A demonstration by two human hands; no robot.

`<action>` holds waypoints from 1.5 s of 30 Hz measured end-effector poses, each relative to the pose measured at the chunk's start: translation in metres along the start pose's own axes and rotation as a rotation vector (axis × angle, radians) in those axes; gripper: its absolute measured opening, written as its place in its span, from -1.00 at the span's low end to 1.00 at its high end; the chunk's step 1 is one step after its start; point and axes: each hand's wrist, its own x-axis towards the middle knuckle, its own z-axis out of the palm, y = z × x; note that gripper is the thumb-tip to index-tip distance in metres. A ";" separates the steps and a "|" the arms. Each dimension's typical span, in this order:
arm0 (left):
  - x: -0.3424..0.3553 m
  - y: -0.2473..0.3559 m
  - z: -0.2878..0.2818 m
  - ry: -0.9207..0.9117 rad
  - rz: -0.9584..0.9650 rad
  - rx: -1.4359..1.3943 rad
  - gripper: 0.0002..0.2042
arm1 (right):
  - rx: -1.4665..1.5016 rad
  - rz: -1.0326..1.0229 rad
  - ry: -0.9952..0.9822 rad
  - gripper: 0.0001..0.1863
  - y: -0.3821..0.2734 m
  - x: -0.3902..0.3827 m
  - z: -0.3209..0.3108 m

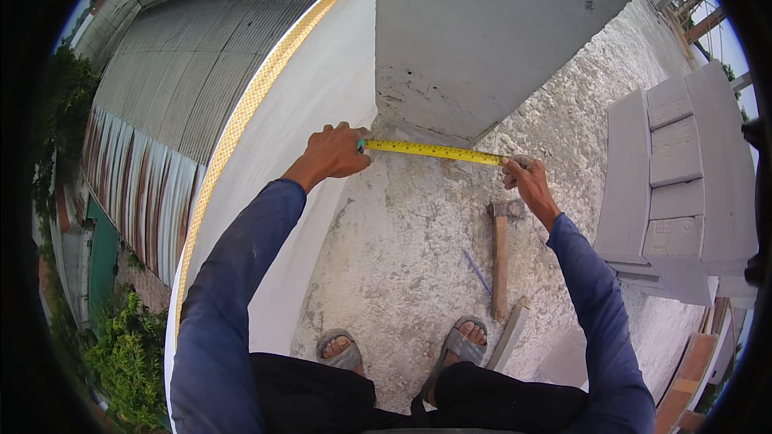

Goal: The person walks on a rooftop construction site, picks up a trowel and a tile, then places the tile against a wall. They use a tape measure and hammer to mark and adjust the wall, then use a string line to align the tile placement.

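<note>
A yellow tape measure (434, 150) is stretched between my two hands, in front of the foot of a grey column (450, 40). My left hand (336, 151) is closed around its case, of which a bit of teal shows beside the fingers. With thumb and fingers, my right hand (527, 179) pinches the other end of the blade. The blade runs nearly level, dipping slightly to the right. Below my right hand, a hammer (500, 261) with a wooden handle lies on the rough concrete floor (402, 241). Beside it is a thin blue stick-like item (477, 271).
A low white wall (273, 265) with a yellow patterned strip (241, 120) curves along my left; corrugated roofs (177, 64) lie beyond it. Grey blocks (675, 169) are stacked at the right. A short grey bar (509, 335) lies near my right sandal (465, 347).
</note>
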 end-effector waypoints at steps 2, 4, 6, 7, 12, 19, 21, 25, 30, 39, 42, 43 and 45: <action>-0.018 0.018 0.033 -0.054 0.005 -0.021 -0.38 | -0.113 0.114 -0.012 -0.60 0.022 -0.010 -0.015; -0.035 0.038 0.064 -0.122 0.013 -0.062 -0.30 | -0.320 0.208 0.014 -0.59 0.044 -0.016 -0.031; -0.053 0.057 0.091 -0.130 0.017 -0.102 -0.18 | -0.260 0.059 0.101 -0.63 0.057 -0.020 -0.044; -0.063 0.065 0.104 -0.110 0.018 -0.122 -0.12 | -0.248 0.076 0.148 -0.66 0.060 -0.023 -0.048; -0.095 0.093 0.151 -0.156 0.141 -0.038 -0.05 | 0.147 0.116 0.022 -0.59 0.040 -0.048 -0.046; -0.111 0.121 0.157 -0.189 0.199 0.018 -0.10 | 0.579 0.268 -0.157 -0.67 0.003 -0.074 -0.013; -0.103 0.125 0.143 -0.129 0.272 0.102 -0.18 | 0.657 0.271 -0.138 -0.67 0.000 -0.076 -0.003; -0.059 0.144 0.110 -0.122 0.138 -0.708 -0.40 | 0.491 0.203 -0.099 -0.73 -0.010 -0.077 0.022; -0.033 0.175 0.087 -0.147 -0.047 -1.470 -0.61 | 0.121 -0.095 0.004 -0.66 -0.041 -0.072 0.058; 0.027 0.102 -0.013 0.063 -0.146 -1.559 -0.77 | -0.473 -0.238 0.078 -0.47 -0.012 -0.078 0.040; 0.047 0.078 -0.035 0.048 -0.121 -1.343 -0.78 | -0.768 0.099 0.151 -0.38 0.046 -0.103 0.025; 0.053 0.074 -0.038 0.043 -0.112 -1.300 -0.78 | -0.701 0.146 0.144 -0.36 0.065 -0.111 0.022; 0.062 0.073 -0.041 0.030 -0.091 -1.217 -0.78 | -0.615 0.338 0.157 -0.34 0.096 -0.121 0.019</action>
